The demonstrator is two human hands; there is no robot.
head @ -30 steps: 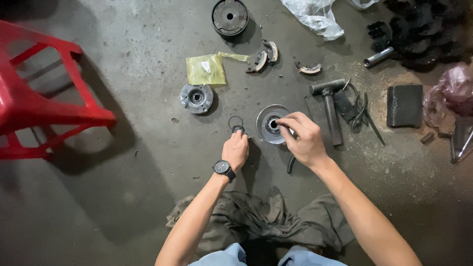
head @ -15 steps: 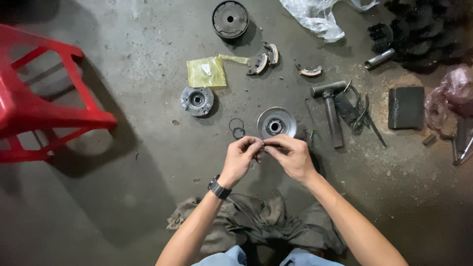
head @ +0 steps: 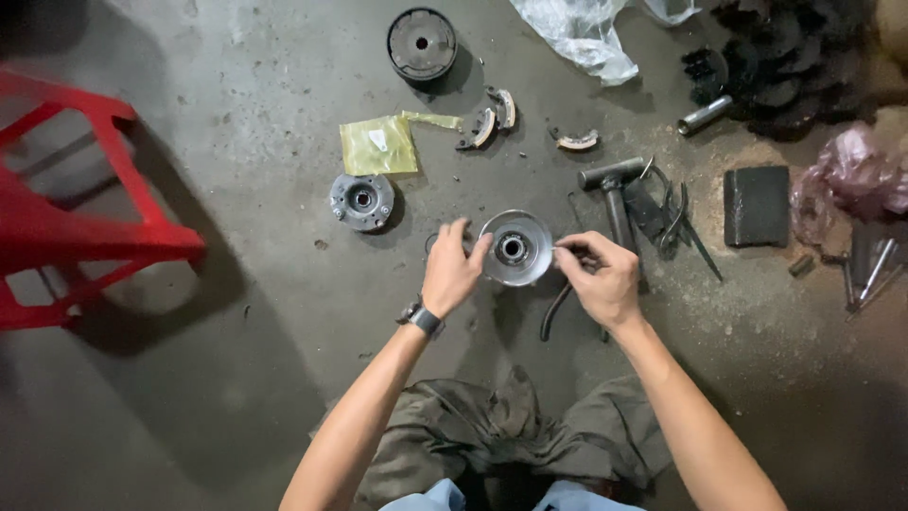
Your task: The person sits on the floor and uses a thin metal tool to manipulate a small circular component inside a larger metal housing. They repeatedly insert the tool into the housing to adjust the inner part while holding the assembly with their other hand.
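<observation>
Half a second back both my hands were pinched together below the disc; now they have parted and come up to either side of it. My left hand (head: 452, 272) sits at the left rim of the disc (head: 515, 248), fingers spread wide, thumb tip touching its edge. My right hand (head: 598, 276) is just right of the disc with its fingers curled narrow, fingertips (head: 567, 249) pinched close together; whether a small part sits in that pinch I cannot tell. The disc, a shiny round metal piece with a dark hub in the middle, lies flat on the concrete floor (head: 236, 378) between my two hands. A watch (head: 423, 317) is on my left wrist.

Beyond my left hand lies a smaller hub (head: 361, 201), and past that a yellow bag (head: 378, 147). Further out sits a dark drum (head: 422, 44). Curved shoes (head: 492, 115) lie beyond the disc. Just beyond my right hand lie a hammer (head: 613, 194) and pliers (head: 673, 220), then a dark block (head: 757, 205) farther right. A bent dark bar (head: 553, 308) pokes out under my right hand. Well off to my left stands a red stool (head: 85, 232).
</observation>
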